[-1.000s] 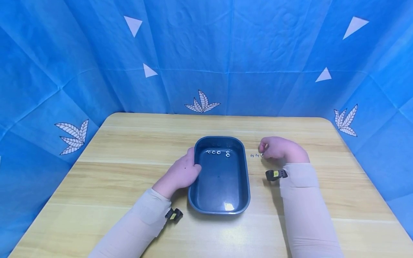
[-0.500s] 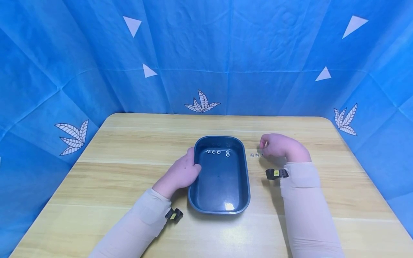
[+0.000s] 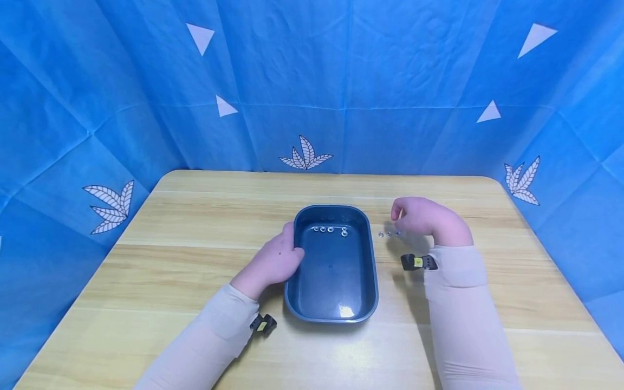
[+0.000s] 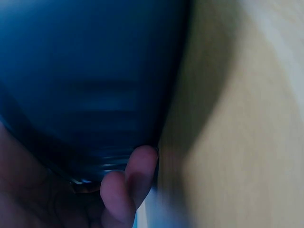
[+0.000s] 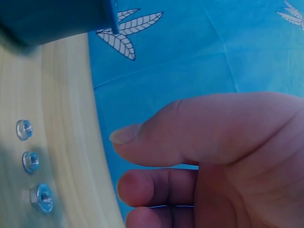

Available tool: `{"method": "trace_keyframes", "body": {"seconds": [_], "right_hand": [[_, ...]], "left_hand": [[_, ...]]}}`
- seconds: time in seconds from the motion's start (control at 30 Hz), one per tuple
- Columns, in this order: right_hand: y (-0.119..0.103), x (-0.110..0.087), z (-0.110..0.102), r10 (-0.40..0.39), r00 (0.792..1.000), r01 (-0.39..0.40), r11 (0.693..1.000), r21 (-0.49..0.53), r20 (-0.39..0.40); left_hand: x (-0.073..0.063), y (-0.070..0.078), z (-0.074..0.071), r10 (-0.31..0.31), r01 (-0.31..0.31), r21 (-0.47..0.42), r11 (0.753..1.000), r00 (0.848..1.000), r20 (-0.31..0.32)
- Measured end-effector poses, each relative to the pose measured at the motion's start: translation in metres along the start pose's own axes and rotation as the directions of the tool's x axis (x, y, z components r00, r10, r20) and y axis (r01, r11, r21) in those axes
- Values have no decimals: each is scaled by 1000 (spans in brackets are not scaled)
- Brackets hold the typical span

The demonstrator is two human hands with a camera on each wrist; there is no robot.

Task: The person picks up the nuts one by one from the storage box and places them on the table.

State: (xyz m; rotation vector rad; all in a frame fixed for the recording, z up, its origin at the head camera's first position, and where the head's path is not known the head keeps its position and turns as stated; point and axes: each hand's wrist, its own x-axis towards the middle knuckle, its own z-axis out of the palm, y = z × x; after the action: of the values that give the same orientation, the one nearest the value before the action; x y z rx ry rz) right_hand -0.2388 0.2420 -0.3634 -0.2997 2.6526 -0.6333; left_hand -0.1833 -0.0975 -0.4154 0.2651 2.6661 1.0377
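My left hand (image 3: 275,254) grips the left wall of a dark blue plastic bin (image 3: 375,281). In the left wrist view its fingertips (image 4: 142,164) press the bin's outside. Several small silver nuts sit inside at the bin's far end, including a nut (image 3: 330,229). To the right of the bin, three flanged nuts lie in a row on the table, the nearest to my hand being a nut (image 5: 43,198). Just above this row hovers my right hand (image 3: 424,216). Its thumb and bent fingers stand apart, and I see nothing between them.
The light wooden table (image 3: 195,271) carries everything. Behind and around it hangs a blue cloth (image 3: 390,70) with white triangles and leaf prints. A black wrist camera (image 3: 418,262) is strapped to the right sleeve, another wrist camera (image 3: 263,324) to the left.
My right hand has risen off the row of nuts and moved slightly away, baring the rightmost nut. The left hand and the bin stay where they were.
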Motion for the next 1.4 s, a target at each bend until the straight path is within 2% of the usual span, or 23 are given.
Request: {"method": "trace_keyframes", "body": {"seconds": [0.53, 0.77, 1.07, 1.4], "right_hand": [[-20, -13, -7, -59, 995, 54, 996, -65, -77], [-33, -21, -11, -102, 991, 94, 991, -96, -92], [-44, -26, -11, -117, 989, 106, 988, -113, -96], [-57, -29, -10, -181, 969, 161, 979, -126, -166]], "left_hand": [[-1, -1, 0, -5, 5, -5, 1000, 1000, 1], [-1, -2, 0, -2, 2, -16, 1000, 1000, 0], [-1, -1, 1, -2, 2, -12, 1000, 1000, 0], [0, -2, 1, -5, 5, -7, 1000, 1000, 2]]}}
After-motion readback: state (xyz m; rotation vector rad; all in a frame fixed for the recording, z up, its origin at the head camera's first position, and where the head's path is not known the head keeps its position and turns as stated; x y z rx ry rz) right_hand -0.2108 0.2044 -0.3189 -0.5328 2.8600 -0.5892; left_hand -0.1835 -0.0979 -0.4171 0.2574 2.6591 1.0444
